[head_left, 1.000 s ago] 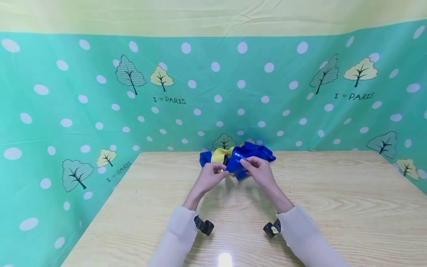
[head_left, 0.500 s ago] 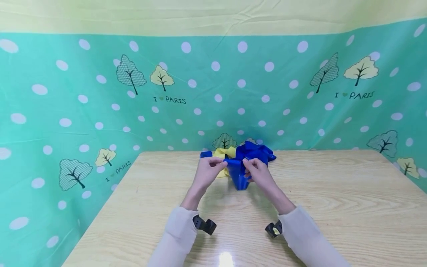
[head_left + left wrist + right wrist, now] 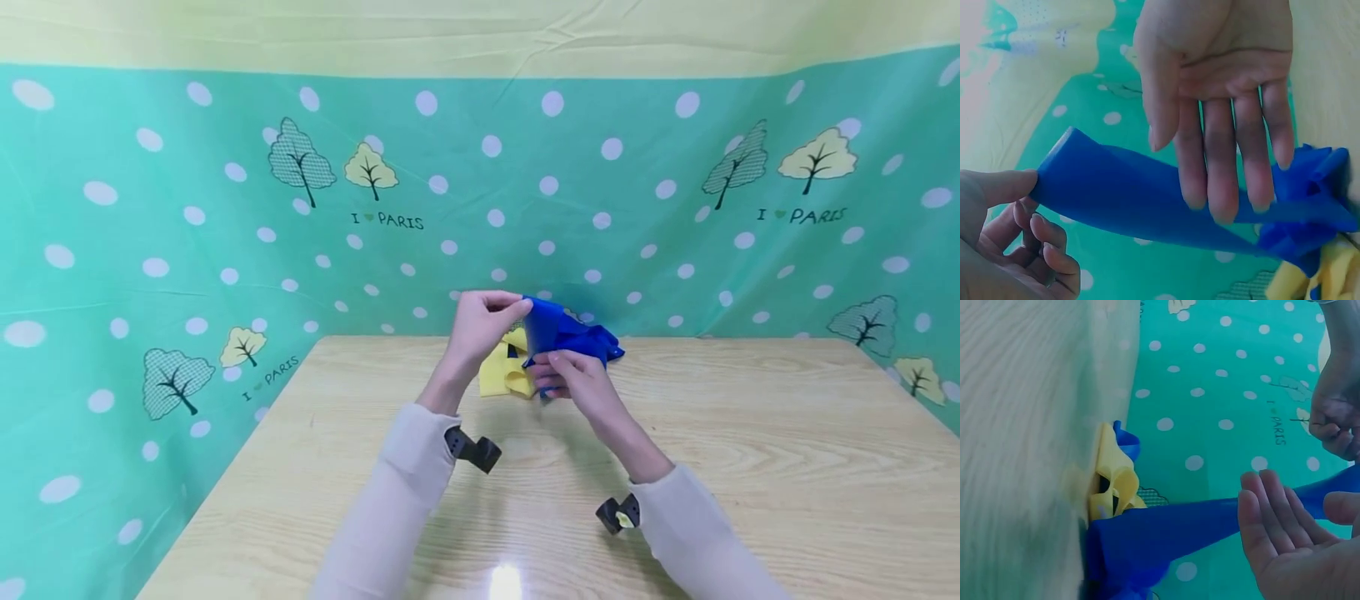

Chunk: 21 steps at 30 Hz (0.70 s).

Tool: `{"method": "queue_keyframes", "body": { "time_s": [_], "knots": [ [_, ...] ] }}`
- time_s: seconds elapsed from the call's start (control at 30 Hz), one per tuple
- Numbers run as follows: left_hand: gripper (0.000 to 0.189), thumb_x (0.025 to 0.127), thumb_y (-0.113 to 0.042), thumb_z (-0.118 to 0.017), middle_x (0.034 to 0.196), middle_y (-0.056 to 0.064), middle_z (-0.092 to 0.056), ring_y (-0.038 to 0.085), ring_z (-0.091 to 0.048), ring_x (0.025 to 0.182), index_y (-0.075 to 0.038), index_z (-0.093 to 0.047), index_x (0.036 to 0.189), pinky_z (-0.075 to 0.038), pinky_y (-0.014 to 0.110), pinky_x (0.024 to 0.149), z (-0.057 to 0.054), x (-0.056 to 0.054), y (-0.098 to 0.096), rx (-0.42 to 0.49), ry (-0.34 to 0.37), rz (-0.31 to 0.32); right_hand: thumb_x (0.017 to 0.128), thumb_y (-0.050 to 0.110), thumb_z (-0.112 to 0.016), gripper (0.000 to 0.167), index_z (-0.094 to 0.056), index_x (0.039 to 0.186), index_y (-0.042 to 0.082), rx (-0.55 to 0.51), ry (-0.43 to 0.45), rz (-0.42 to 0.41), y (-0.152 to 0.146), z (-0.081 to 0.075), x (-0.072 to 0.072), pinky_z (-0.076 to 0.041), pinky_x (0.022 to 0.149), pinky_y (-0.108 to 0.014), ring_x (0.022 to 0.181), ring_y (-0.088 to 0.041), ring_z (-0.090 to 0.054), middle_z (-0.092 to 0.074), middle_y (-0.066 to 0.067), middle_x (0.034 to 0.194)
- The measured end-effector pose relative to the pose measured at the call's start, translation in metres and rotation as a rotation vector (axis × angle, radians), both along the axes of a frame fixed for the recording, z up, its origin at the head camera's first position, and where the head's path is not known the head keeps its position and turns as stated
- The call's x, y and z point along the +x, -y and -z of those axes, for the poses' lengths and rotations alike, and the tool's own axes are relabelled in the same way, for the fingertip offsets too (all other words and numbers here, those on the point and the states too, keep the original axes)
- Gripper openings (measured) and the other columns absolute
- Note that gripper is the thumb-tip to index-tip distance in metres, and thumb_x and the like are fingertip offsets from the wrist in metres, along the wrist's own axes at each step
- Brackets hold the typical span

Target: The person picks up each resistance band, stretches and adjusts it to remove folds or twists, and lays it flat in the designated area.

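Note:
Raised at the centre back in the head view, my left hand (image 3: 483, 325) pinches the end of a blue stretchy band, like a flat resistance band (image 3: 546, 317). In the left wrist view the blue band (image 3: 1129, 187) runs from those fingers, as a smooth flat strip, to a crumpled blue bunch (image 3: 1319, 206). My right hand (image 3: 581, 385) is lower, at the strip's lower part. Its fingers are straight and lie along the strip in the right wrist view, with the thumb apart (image 3: 1341, 506). A yellow band (image 3: 495, 375) lies folded on the table beside the blue bunch.
The wooden table (image 3: 360, 467) ends just behind the bands. Beyond its back edge hangs a green dotted cloth (image 3: 420, 267) with tree prints. Black cameras are strapped at both wrists, such as the left camera (image 3: 480, 454).
My left hand has risen, pulling the blue band's end upward. My right hand has loosened its pinch and its fingers have straightened. The white lettering seen earlier on the blue band is hidden.

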State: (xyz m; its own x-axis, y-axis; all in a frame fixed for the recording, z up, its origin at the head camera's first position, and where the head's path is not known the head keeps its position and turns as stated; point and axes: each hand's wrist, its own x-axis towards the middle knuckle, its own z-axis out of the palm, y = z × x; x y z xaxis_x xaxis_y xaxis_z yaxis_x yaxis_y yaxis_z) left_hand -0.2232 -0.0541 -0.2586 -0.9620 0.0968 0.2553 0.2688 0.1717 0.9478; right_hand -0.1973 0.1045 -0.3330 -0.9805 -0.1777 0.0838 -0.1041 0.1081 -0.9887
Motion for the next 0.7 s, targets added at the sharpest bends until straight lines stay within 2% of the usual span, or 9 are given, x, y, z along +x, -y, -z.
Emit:
{"method": "queue_keyframes", "body": {
  "time_s": [0.13, 0.33, 0.53, 0.7],
  "knots": [
    [0.02, 0.087, -0.012, -0.068, 0.095, 0.013, -0.07, 0.01, -0.052, 0.077, 0.003, -0.072, 0.1, -0.043, 0.022, 0.066, -0.013, 0.001, -0.005, 0.028, -0.023, 0.008, 0.104, 0.022, -0.036, 0.041, -0.054, 0.125, -0.008, 0.004, -0.006, -0.025, -0.003, -0.01, 0.002, -0.054, 0.079, -0.023, 0.104, -0.026, -0.066, -0.06, -0.026, 0.123],
    [0.021, 0.088, -0.013, -0.067, 0.091, 0.009, -0.07, 0.01, -0.05, 0.072, 0.002, -0.072, 0.101, -0.041, 0.022, 0.063, -0.034, 0.002, -0.011, 0.071, -0.095, 0.015, 0.104, 0.025, -0.037, 0.042, -0.052, 0.128, -0.006, 0.042, -0.029, -0.01, -0.01, -0.027, 0.003, -0.052, 0.092, -0.036, 0.112, -0.033, -0.061, -0.059, -0.025, 0.126],
    [0.021, 0.089, -0.012, -0.066, 0.072, -0.002, -0.06, 0.01, -0.05, 0.063, 0.003, -0.07, 0.103, -0.042, 0.021, 0.059, -0.053, 0.002, -0.019, 0.116, -0.156, 0.023, 0.104, 0.029, -0.036, 0.045, -0.051, 0.13, -0.004, 0.048, -0.039, -0.023, -0.013, -0.039, 0.002, -0.049, 0.097, -0.041, 0.116, -0.034, -0.059, -0.057, -0.024, 0.129],
    [0.021, 0.09, -0.009, -0.064, 0.057, -0.005, -0.054, 0.01, -0.048, 0.05, 0.007, -0.067, 0.104, -0.043, 0.02, 0.052, -0.064, 0.005, -0.025, 0.187, -0.198, 0.06, 0.104, 0.033, -0.033, 0.049, -0.05, 0.132, -0.003, 0.038, -0.006, -0.076, -0.014, -0.045, 0.002, -0.047, 0.099, -0.042, 0.121, -0.035, -0.056, -0.056, -0.023, 0.131]
  ]
}}
